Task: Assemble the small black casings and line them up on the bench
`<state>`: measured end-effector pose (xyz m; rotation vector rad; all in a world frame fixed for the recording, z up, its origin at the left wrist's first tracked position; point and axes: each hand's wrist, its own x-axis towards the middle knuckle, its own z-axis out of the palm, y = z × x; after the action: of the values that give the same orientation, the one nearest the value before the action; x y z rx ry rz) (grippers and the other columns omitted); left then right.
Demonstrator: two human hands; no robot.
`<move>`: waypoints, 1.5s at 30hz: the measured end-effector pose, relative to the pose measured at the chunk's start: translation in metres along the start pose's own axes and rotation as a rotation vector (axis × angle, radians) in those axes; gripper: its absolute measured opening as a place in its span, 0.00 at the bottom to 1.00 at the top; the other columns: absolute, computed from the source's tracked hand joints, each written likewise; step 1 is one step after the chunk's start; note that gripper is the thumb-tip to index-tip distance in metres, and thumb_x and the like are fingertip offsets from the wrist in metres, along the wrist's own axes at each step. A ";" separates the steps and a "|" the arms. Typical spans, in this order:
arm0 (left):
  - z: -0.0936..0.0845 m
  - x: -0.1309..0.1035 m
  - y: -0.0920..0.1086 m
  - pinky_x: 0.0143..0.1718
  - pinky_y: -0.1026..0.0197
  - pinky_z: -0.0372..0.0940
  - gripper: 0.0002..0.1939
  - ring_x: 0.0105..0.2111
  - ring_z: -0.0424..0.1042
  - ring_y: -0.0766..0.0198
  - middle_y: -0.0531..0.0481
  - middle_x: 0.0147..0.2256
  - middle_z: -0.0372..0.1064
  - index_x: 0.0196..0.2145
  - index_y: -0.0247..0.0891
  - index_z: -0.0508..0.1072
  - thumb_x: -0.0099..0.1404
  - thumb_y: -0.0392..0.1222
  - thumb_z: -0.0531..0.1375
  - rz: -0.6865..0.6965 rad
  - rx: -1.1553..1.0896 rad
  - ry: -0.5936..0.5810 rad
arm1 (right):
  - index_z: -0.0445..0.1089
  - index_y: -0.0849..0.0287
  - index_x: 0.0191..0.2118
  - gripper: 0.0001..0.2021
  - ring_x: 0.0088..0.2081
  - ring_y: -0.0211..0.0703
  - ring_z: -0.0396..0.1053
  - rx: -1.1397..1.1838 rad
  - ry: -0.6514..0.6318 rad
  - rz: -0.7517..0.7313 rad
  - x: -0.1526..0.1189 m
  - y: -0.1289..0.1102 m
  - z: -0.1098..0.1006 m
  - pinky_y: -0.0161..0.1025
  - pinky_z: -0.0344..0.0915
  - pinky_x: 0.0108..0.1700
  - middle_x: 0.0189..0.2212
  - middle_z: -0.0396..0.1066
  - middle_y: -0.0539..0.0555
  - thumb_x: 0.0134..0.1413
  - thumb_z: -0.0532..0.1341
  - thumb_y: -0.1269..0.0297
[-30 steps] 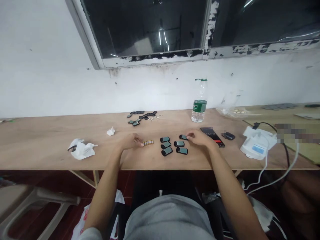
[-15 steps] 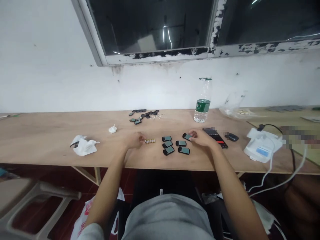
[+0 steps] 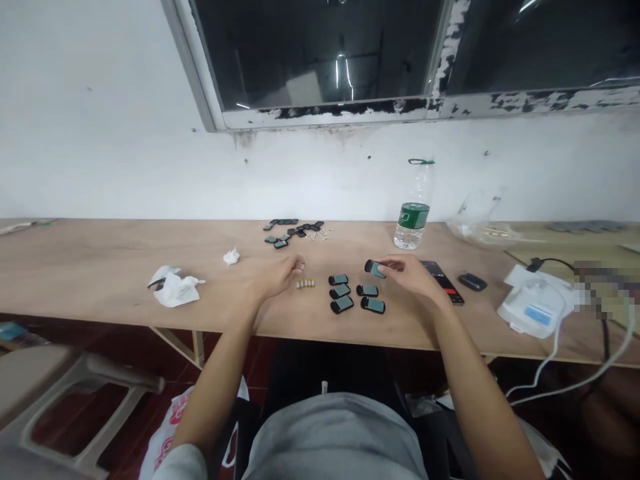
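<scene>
My left hand (image 3: 277, 279) pinches a small pale piece, seemingly a battery (image 3: 302, 266), between thumb and fingertips. Just below its fingertips, several small gold-and-silver cylindrical batteries (image 3: 305, 284) stand in a short row on the table. My right hand (image 3: 411, 275) grips a black key fob with a grey-green panel (image 3: 374, 269), tilted and raised slightly off the wood. Between the hands lie several similar fobs in two columns, among them one at the left (image 3: 339, 280) and one at the right (image 3: 373, 305).
Black fob parts (image 3: 281, 244) and white bits (image 3: 316, 236) lie at the back. A water bottle (image 3: 413, 217) stands by the wall. A phone (image 3: 445, 283), a dark fob (image 3: 473, 282) and a white box with cables (image 3: 530, 310) sit rightward; crumpled tissue (image 3: 176, 288) lies left.
My left hand has lifted up off the battery row with a small piece at its fingertips. The right hand has raised its fob slightly. The view has shifted a little.
</scene>
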<state>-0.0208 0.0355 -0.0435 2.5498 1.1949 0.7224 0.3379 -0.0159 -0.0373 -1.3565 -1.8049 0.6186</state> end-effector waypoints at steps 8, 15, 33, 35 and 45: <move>0.020 0.004 0.082 0.43 0.56 0.67 0.13 0.41 0.71 0.58 0.45 0.44 0.71 0.52 0.39 0.65 0.75 0.43 0.48 0.186 -0.105 0.026 | 0.79 0.59 0.44 0.11 0.41 0.50 0.78 0.178 -0.041 -0.096 -0.007 -0.044 0.036 0.44 0.73 0.46 0.42 0.80 0.58 0.58 0.64 0.62; 0.029 0.006 0.087 0.42 0.58 0.67 0.16 0.39 0.71 0.60 0.45 0.44 0.69 0.56 0.40 0.67 0.76 0.41 0.48 0.236 0.001 0.128 | 0.78 0.60 0.44 0.11 0.42 0.50 0.78 0.273 -0.035 -0.118 -0.009 -0.054 0.037 0.45 0.73 0.47 0.42 0.80 0.58 0.57 0.65 0.62; 0.046 0.013 0.094 0.37 0.57 0.73 0.08 0.33 0.78 0.57 0.45 0.34 0.79 0.29 0.35 0.78 0.50 0.36 0.70 -0.173 -0.768 0.255 | 0.80 0.60 0.43 0.14 0.42 0.53 0.78 0.316 -0.084 -0.072 -0.008 -0.047 0.043 0.46 0.74 0.47 0.41 0.81 0.58 0.53 0.67 0.59; 0.050 0.014 0.089 0.33 0.60 0.71 0.11 0.29 0.77 0.60 0.48 0.29 0.76 0.29 0.35 0.75 0.47 0.36 0.71 -0.213 -0.849 0.193 | 0.80 0.60 0.43 0.14 0.42 0.53 0.78 0.318 -0.121 -0.072 -0.007 -0.044 0.045 0.46 0.73 0.46 0.41 0.81 0.58 0.53 0.67 0.59; 0.019 0.011 0.062 0.41 0.56 0.70 0.11 0.40 0.75 0.57 0.43 0.43 0.76 0.40 0.37 0.78 0.66 0.46 0.60 -0.052 -0.315 0.098 | 0.72 0.60 0.37 0.06 0.37 0.46 0.75 -0.065 0.268 0.056 0.017 0.009 0.035 0.40 0.68 0.41 0.36 0.78 0.56 0.54 0.63 0.64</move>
<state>0.0356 0.0038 -0.0307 2.2412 1.0734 0.9494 0.3124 0.0053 -0.0592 -1.4630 -1.5875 0.3890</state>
